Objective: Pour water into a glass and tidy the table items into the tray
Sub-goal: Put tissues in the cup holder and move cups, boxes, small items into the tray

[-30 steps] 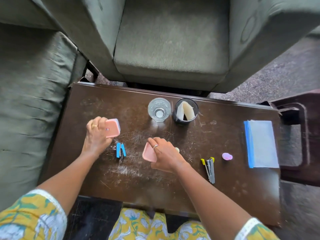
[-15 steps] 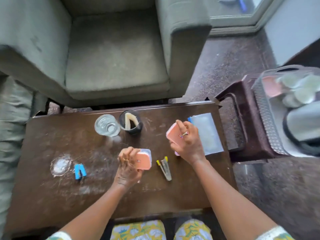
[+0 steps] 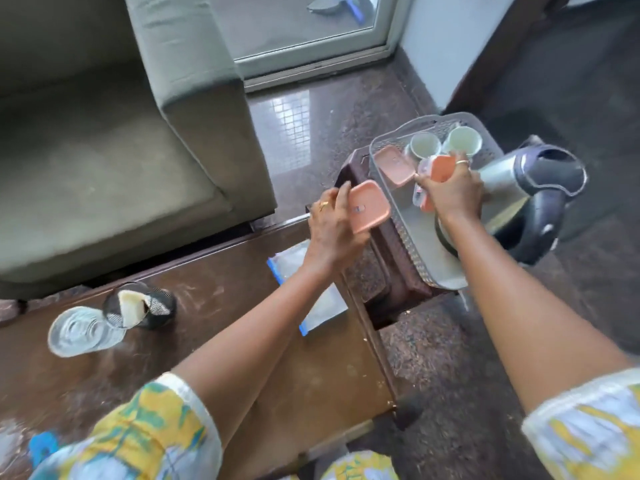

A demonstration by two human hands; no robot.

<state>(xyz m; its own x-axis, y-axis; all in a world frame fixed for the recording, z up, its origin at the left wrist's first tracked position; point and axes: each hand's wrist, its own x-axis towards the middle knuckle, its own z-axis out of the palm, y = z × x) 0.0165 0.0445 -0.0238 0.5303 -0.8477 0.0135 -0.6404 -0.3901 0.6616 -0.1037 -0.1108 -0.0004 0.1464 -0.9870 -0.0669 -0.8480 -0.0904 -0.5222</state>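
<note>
While both arms reach out, right hand [image 3: 450, 192] hovers over tray [image 3: 408, 233].

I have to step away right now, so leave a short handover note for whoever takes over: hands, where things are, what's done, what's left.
Left hand: grip on a pink-lidded box, just short of the tray's near rim.
Right hand: grip on an orange-lidded box, over the tray.
In the tray: another pink-lidded box, two cups, kettle.
Done: the glass holds water.
Left: set both boxes down; zip bag, black cup and blue clip remain on the table.
</note>
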